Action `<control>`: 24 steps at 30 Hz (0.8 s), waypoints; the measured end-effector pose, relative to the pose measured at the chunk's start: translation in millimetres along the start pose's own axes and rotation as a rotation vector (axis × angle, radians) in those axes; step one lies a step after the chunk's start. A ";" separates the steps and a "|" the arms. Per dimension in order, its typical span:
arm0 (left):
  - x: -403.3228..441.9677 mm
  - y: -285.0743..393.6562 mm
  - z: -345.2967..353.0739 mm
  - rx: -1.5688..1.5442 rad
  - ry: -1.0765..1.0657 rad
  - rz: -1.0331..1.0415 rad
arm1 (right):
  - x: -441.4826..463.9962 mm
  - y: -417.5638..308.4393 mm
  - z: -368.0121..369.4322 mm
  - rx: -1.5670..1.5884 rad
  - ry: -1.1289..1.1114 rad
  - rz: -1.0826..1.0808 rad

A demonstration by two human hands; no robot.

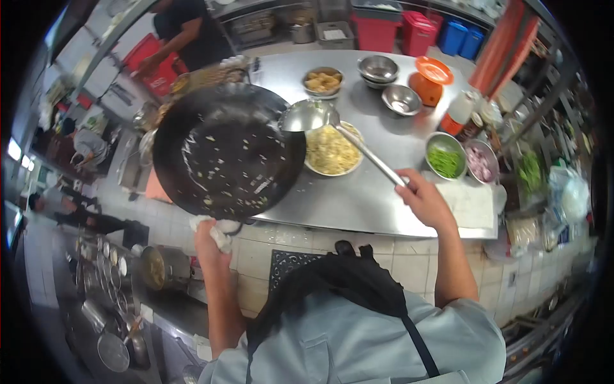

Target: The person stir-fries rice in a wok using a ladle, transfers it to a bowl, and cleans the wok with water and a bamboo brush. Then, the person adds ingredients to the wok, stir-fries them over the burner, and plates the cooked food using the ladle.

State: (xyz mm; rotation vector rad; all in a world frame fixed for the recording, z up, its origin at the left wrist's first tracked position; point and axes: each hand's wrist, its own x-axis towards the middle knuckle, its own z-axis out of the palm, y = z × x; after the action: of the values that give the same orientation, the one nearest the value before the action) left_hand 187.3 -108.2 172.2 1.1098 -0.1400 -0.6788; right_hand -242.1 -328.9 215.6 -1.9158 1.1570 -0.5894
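My left hand point(208, 241) is closed round the near side of a large black wok point(230, 153), with a white cloth point(222, 234) bunched in the grip. Small bits of food and an oily sheen cling to the wok's inside. In my right hand point(425, 200) is the long handle of a metal ladle point(309, 116). Its bowl hangs between the wok's right rim and a plate piled with noodles point(332, 150); whether it touches either I cannot tell. The noodles stand on the steel table point(384, 208).
Farther back is a bowl of yellowish food pieces point(322, 81). Steel bowls point(401, 100), an orange container point(427, 88), a bottle point(457, 114), chopped greens point(444, 160) and chopped onion point(478, 163) line the right. A stove with a pot point(157, 267) is at lower left. Another person point(185, 35) stands behind.
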 end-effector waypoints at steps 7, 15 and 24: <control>-78.8 -19.5 -57.7 -0.198 0.268 -0.124 | 87.1 -9.4 73.0 0.146 -0.636 0.027; -232.7 -56.8 -71.5 -0.307 0.743 0.041 | 171.7 -45.9 175.8 -0.304 -1.158 -0.628; -381.3 -126.2 8.9 0.084 1.284 0.398 | 128.1 -78.8 298.0 -0.220 -1.880 -1.074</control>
State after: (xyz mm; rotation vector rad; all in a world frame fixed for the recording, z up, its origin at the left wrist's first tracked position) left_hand -173.3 67.7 152.6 1.3603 0.6994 0.4660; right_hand 73.3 -303.5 109.3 -1.9688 -1.0418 0.8668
